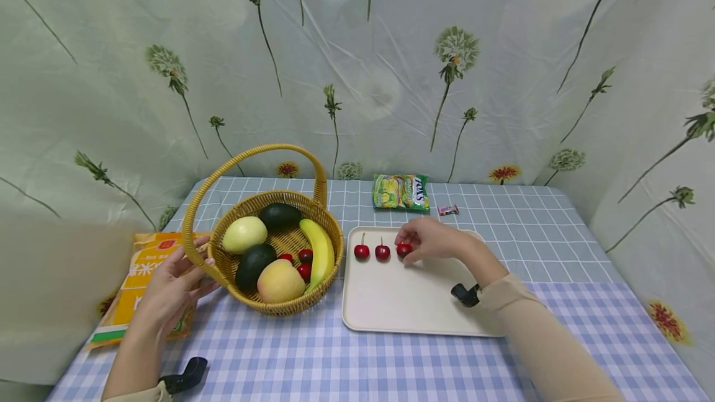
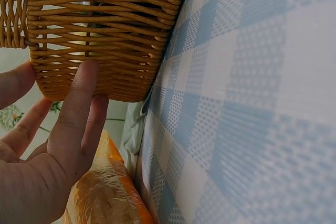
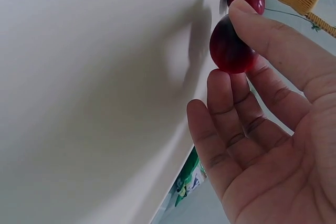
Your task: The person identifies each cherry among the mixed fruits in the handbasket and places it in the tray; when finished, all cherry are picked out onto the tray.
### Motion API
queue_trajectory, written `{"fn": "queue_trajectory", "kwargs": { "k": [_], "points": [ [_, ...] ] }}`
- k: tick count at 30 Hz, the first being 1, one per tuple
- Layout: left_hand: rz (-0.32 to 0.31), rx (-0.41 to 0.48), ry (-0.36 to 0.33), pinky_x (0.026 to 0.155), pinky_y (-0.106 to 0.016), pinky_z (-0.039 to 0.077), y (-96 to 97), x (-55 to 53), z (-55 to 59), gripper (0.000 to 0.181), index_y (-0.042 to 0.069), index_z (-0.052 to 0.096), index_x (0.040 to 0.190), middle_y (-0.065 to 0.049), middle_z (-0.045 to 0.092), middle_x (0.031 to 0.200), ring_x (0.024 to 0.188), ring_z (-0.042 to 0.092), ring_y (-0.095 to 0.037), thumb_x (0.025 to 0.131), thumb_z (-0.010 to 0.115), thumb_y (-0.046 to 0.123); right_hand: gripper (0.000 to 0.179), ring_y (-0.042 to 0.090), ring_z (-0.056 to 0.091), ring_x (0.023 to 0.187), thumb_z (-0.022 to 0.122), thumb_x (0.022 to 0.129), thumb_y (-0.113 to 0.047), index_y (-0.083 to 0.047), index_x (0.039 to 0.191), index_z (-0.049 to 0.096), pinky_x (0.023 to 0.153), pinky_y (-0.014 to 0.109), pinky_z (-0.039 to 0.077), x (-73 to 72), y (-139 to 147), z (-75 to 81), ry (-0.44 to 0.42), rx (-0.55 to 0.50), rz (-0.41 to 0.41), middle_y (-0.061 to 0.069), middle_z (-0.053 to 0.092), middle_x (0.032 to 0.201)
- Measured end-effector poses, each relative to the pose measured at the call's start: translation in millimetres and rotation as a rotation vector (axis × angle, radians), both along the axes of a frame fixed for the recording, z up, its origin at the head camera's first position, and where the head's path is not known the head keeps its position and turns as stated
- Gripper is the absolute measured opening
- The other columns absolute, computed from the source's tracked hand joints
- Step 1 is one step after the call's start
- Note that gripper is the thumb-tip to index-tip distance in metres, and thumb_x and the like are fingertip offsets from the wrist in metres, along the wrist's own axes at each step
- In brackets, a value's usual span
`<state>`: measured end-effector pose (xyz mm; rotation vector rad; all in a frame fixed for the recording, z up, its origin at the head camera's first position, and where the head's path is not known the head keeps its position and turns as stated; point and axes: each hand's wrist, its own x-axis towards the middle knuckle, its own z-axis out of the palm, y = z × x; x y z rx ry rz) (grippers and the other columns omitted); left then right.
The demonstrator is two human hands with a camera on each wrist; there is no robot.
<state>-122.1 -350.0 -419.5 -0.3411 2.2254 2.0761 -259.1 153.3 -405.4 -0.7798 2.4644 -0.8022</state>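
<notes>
My right hand point(image 1: 429, 241) pinches a dark red cherry point(image 3: 231, 45) between thumb and fingers, at the upper middle of the white tray point(image 1: 413, 303). To its left in the head view stand two more cherries with stems, a middle cherry point(image 1: 382, 252) and an outer cherry point(image 1: 362, 252). My left hand point(image 1: 172, 284) rests its fingertips against the left side of the wicker basket point(image 2: 105, 40), near the foot of its handle, fingers mostly straight. Inside the basket lie a banana point(image 1: 319, 256), a peach point(image 1: 281, 281), a pale green fruit point(image 1: 244, 234), two dark green fruits and several red ones.
An orange bag point(image 1: 139, 284) lies left of the basket, beneath my left hand in the head view. Behind the tray are a green snack packet point(image 1: 400, 192) and a small pink wrapped candy point(image 1: 448, 209). A patterned curtain point(image 1: 380, 67) hangs behind the table.
</notes>
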Motion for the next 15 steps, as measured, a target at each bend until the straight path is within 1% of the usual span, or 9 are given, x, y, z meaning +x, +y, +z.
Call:
{"fn": "queue_trajectory", "kwargs": {
  "k": [6, 15],
  "points": [
    [0.003, -0.005, -0.004, 0.086, -0.029, 0.066, 0.8, -0.1, 0.4, 0.074, 0.027, 0.037, 0.168, 0.027, 0.062, 0.122, 0.105, 0.069, 0.003, 0.103, 0.074, 0.027, 0.032, 0.013, 0.062, 0.087, 0.093, 0.085, -0.013, -0.008, 0.111, 0.075, 0.082, 0.026, 0.055, -0.6, -3.5, -1.2, -0.001, 0.006, 0.008, 0.002, 0.072, 0.098],
    [-0.002, -0.011, -0.001, 0.085, -0.028, 0.066, 0.2, -0.1, -0.4, 0.074, 0.026, 0.037, 0.168, 0.028, 0.063, 0.123, 0.105, 0.069, 0.002, 0.103, 0.074, 0.027, 0.033, 0.013, 0.060, 0.087, 0.093, 0.084, -0.014, -0.009, 0.111, 0.075, 0.081, 0.026, 0.055, -2.5, -5.6, -2.3, 0.006, 0.021, 0.016, 0.001, 0.071, 0.097]
  ]
}}
